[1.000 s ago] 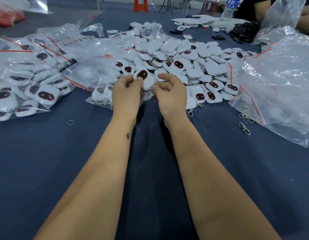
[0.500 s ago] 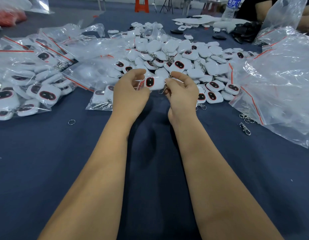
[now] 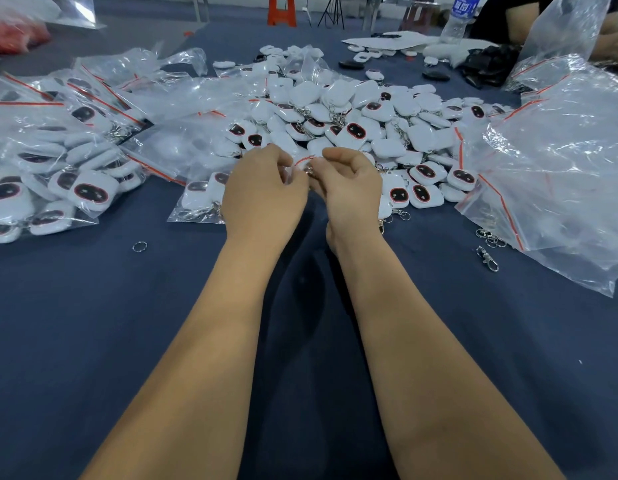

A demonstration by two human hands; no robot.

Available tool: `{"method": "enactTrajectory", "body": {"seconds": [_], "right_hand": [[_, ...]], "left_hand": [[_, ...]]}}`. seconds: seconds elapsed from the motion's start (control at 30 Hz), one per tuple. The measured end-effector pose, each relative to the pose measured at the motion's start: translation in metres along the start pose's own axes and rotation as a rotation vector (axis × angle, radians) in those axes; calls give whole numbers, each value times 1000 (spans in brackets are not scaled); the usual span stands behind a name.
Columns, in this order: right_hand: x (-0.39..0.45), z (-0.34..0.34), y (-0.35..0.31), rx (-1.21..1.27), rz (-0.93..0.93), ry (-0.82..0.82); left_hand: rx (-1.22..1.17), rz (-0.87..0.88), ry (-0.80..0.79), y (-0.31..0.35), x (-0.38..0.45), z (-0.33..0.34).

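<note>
Head view | keychain [image 3: 302, 163] is held between both hands, above the worktop [image 3: 93, 323], just before the pile [image 3: 352, 109] | left hand [image 3: 266, 192]: fingers curled on keychain | right hand [image 3: 349, 192]: fingers pinched on keychain | bags [image 3: 58, 161] are stacked at left

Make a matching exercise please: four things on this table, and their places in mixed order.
1 small red-striped bag
2 split ring
3 water bottle
4 swivel clasp

A far right end of the blue cloth
B beside the big bag at right
C between the left hand and right hand
D alone, left of the left forearm

Pairs: 1-C, 2-D, 3-A, 4-B.
</note>
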State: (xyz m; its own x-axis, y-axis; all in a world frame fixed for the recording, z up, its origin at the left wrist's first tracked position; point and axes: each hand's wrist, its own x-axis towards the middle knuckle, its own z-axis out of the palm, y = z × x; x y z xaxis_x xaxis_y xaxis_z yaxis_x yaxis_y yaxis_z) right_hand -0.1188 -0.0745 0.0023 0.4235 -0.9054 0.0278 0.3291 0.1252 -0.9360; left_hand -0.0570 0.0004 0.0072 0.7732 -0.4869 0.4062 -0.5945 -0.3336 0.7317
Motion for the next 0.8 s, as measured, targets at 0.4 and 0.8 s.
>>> {"method": "enactTrajectory", "body": {"seconds": [0.4,0.8], "right_hand": [[-12,10,9,-319,-65,-387],[-5,-8,5,-1455,-257,90]], "left_hand": [[-295,-40,107,1,-1,2],[-173,-68,-55,-8,-1,9]]}}
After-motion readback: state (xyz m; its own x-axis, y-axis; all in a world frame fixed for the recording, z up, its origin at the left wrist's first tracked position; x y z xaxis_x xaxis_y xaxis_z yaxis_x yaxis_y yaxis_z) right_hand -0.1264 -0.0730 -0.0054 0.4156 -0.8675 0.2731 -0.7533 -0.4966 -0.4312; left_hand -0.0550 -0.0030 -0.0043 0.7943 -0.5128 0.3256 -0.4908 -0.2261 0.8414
